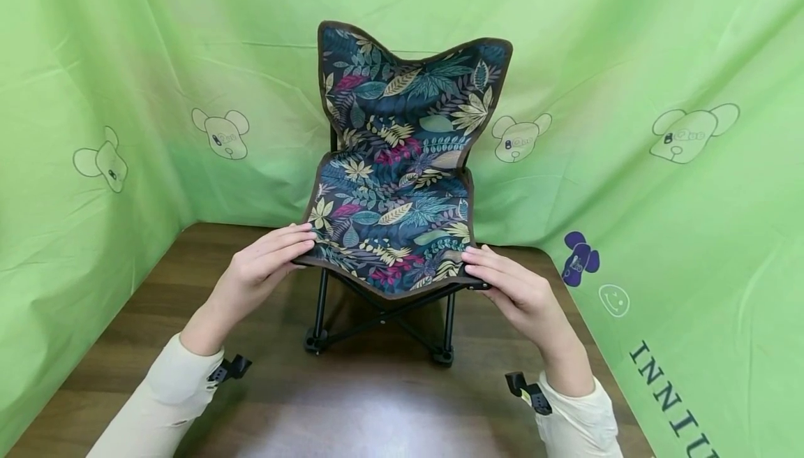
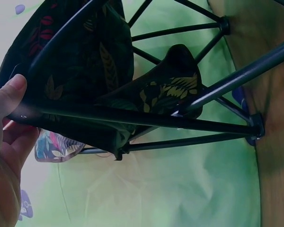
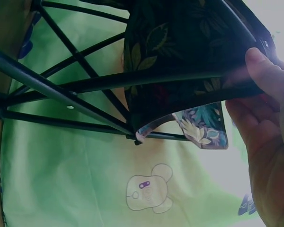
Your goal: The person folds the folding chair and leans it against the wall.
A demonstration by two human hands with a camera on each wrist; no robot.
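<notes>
**A:** While the person's hands are both on it, where's the little folding chair [image 1: 396, 193] actually sitting? And what's the left side doing?

**B:** It stands upright on the wooden bench [image 1: 125, 332], about the middle, backed by a green sheet [image 1: 94, 60] with cartoon bear heads printed on it. Starting left: the left hand [image 1: 260, 273] has the front left corner of the seat. Fingers [image 1: 292, 238] lie fairly straight across the top of the leafy fabric, and in the left wrist view the thumb [image 2: 7, 97] is tucked under the edge against the black frame bar, so it's pinching that corner.

**A:** Middle bit?

**B:** Seat fabric is stretched flat, dark with teal, yellow and pink leaves, brown trim round the edge. Backrest rises behind with two pointed corners. Underneath, black crossed legs [image 1: 383, 322], feet down on the bench.

**A:** And the right?

**B:** Mirror image pretty much. The right hand [image 1: 518, 294] grips the front right corner, fingers on top, thumb [image 3: 262, 71] underneath on the frame bar in the right wrist view. Cream sleeves [image 1: 157, 402] on both arms, with a black clip at each wrist.
</notes>
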